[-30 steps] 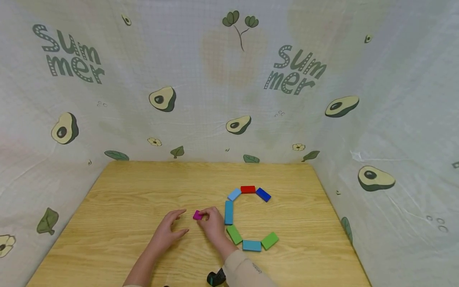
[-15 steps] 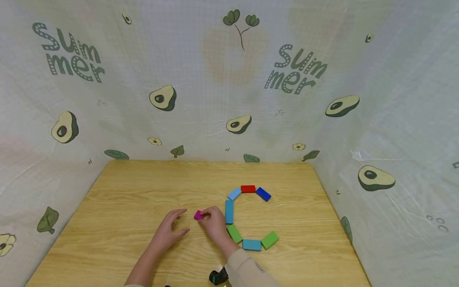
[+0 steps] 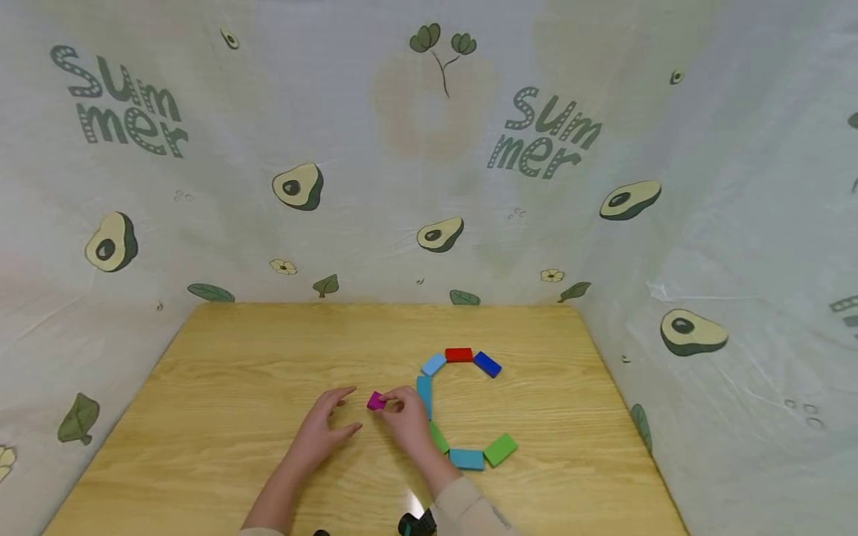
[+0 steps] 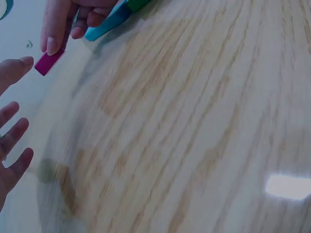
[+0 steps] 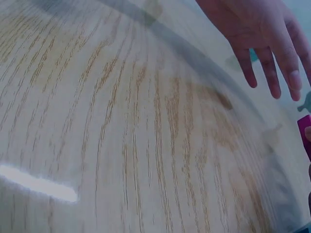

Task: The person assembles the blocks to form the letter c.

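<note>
My right hand pinches a small magenta block between thumb and fingers, left of a C-shaped row of blocks. The same magenta block shows in the left wrist view. My left hand is held to the left of that block, fingers spread and relaxed, holding nothing. Closest to the right hand in the row stands a blue block, partly covered by the fingers. Below it a green block is partly hidden by the right wrist.
The row goes on with a light blue block, a red block and a dark blue block at the top. Along the bottom lie a blue block and a green block. Printed cloth surrounds the wooden table.
My right hand has shifted slightly to the right with the magenta block, and my left hand has moved a little the same way. The head view has shifted slightly; the row looks unchanged.
</note>
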`<state>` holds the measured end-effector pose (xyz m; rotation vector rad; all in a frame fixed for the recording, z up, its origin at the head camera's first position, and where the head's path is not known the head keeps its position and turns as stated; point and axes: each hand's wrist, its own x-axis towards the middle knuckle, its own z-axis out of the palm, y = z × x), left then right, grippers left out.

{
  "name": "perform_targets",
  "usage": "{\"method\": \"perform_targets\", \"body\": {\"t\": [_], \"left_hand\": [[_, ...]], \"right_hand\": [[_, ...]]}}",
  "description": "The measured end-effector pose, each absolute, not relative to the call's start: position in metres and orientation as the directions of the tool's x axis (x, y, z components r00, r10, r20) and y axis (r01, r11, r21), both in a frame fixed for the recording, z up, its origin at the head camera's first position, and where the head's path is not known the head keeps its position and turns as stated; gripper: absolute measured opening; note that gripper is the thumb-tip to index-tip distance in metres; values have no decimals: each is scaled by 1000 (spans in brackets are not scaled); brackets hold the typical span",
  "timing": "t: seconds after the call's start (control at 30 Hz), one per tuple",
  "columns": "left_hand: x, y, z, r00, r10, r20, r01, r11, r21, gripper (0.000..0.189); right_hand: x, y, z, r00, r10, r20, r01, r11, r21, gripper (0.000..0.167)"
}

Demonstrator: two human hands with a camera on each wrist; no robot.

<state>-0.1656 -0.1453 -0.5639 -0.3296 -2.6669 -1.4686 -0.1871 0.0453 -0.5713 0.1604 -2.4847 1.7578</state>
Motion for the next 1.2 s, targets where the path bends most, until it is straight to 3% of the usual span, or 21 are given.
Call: {"method": "perform_targets", "body": {"t": [0.47, 1.2], "left_hand": [[-179, -116, -561, -964, 206, 167, 250, 502, 828, 65], [-196, -68, -564, -931, 321, 176, 311, 444, 840, 66]], "right_hand": [[-175, 90, -562, -997, 53, 54, -33, 343, -939, 18], [-169, 176, -563, -980, 187, 72, -5, 338, -941, 17]]}}
